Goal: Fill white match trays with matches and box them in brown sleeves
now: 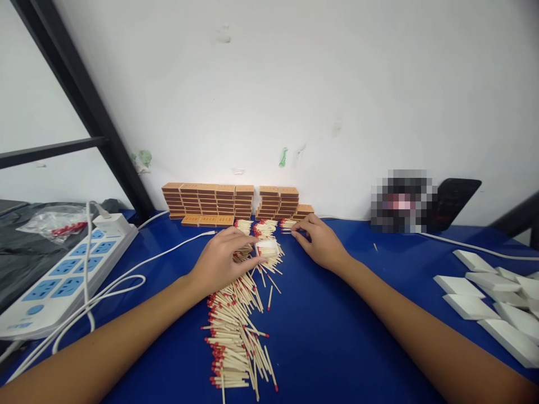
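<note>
My left hand (pixel 225 259) is closed on a small white matchbox tray (pixel 268 248) filled with matches, held just above the blue table (pixel 345 314). My right hand (pixel 319 241) rests further back, fingers curled and pinching at a little bundle of red-tipped matches (pixel 288 224) near the wall. A long heap of loose matches (pixel 236 331) runs from under my left hand toward me. Orange matchboxes (pixel 210 200) are stacked in rows against the wall, with a second stack (pixel 278 202) beside them.
A white power strip (pixel 63 275) with white cables (pixel 122 280) lies at the left, next to a plastic bag (pixel 54 220). Several white box sleeves (pixel 488 303) are scattered at the right. A dark device (pixel 452 199) leans on the wall. A black frame post (pixel 88 106) stands at the left.
</note>
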